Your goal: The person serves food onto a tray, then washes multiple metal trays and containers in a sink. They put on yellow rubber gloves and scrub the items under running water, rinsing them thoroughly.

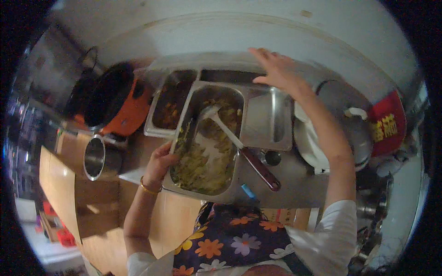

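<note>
A steel food pan [168, 183] holds chopped green-yellow food, with a ladle [226, 131] resting in it; the ladle's dark red handle lies across the pan's right edge. My left hand [162, 159], below a gold-coloured bangle, grips the pan's left rim. My right hand [276, 70] is raised at the back, fingers spread and holding nothing, above the far edge of the metal counter insert. Under it sits a steel pan lid [253, 117]. Behind and left of the held pan, a second steel pan [149, 127] contains dark reddish food.
At the left stand an orange pot [133, 114] with a dark interior and a steel cylindrical container [94, 157]. A round pot with a transparent lid [355, 134] is at the right, beside a red packet [388, 124]. A small blue object [248, 190] lies near the counter's front edge.
</note>
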Tool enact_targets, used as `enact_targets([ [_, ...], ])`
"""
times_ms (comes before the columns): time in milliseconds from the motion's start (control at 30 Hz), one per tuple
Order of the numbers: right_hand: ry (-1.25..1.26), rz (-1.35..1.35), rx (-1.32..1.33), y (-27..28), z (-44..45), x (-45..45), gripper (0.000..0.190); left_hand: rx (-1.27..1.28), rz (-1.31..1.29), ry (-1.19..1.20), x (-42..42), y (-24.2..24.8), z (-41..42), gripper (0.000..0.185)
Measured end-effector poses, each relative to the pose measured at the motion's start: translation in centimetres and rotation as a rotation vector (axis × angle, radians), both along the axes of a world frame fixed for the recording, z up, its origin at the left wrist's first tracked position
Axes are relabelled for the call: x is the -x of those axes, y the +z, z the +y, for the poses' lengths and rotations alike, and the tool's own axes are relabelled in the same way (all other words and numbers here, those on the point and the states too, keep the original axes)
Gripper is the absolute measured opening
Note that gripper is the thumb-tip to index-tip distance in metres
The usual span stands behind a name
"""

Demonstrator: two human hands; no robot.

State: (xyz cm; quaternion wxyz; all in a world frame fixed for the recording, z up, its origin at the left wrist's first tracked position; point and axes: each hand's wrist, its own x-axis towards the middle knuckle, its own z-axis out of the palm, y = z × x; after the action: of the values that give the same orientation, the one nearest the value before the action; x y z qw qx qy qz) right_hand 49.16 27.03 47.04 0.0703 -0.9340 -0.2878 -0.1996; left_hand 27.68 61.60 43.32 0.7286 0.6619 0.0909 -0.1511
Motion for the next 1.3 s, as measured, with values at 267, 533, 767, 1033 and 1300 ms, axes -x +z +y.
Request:
enact_targets([
  [267,0.558,0.571,-0.135,1.6,6.3,19.9,0.065,0.027,-0.183,0.439,11.5,-2.0,1.4,0.053],
  [533,0.723,0.574,-0.071,-1.3,15.5,27.7,0.065,-0.076,-0.446,0.885,23.9,-6.3,3.3,0.058],
  [767,1.002,0.710,-0.162,-4.3,26.8,35.1,0.064,-0.104,-0.621,1.167,37.3,-7.8,7.8,0.061],
  [1033,1.104,1.270,0.008,-9.2,28.2,47.6,0.066,-0.199,-0.444,1.581,48.9,-13.1,12.4,0.055],
  [1300,1.332,1.044,-0.281,-13.6,29.9,48.8,0.062,-0.218,-0.552,1.581,52.7,-15.2,13.2,0.040],
])
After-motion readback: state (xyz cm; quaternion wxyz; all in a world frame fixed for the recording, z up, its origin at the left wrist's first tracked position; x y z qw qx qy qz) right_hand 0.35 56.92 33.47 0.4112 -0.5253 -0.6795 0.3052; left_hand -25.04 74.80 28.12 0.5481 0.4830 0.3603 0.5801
